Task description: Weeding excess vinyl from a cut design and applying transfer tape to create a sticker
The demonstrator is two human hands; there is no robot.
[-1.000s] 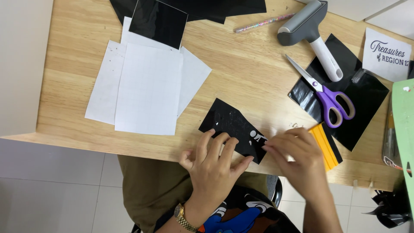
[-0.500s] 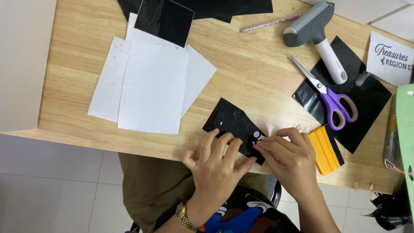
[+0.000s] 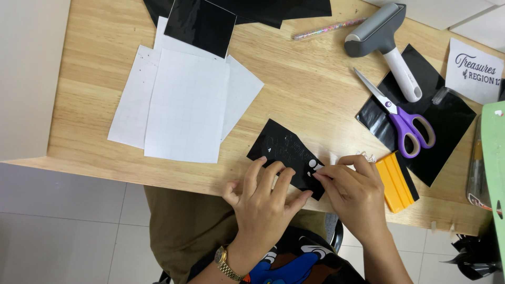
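A small black vinyl piece [image 3: 288, 155] lies tilted near the front edge of the wooden worktop [image 3: 305, 79], a little right of the middle, with small white cut-out shapes showing at its right end. The left hand [image 3: 265, 202] rests on its near edge with the fingers spread and flat, pressing the piece down rather than gripping it; a gold wristwatch [image 3: 227, 263] sits on that wrist. The right hand [image 3: 355, 192] is beside it at the piece's right end, its fingertips drawn together in a pinch at the white cut-outs; whether they have hold of a sliver of vinyl cannot be told. Just to the right of that hand, a yellow squeegee [image 3: 395, 181] lies close to the front edge, partly on a larger black sheet [image 3: 447, 131]. On that sheet rest purple-handled scissors [image 3: 404, 118], blades pointing toward the back left. Behind them, toward the back right corner, a grey roller with a white handle [image 3: 386, 44] lies at an angle, and a glittery pen [image 3: 329, 29] lies near the back edge. On the left half of the worktop white gridded backing sheets [image 3: 184, 105] overlap in a loose stack, with a glossy black square [image 3: 202, 26] on their back edge. A white printed card [image 3: 473, 71] sits at the right edge, and a green board [image 3: 494, 158] stands along that edge.
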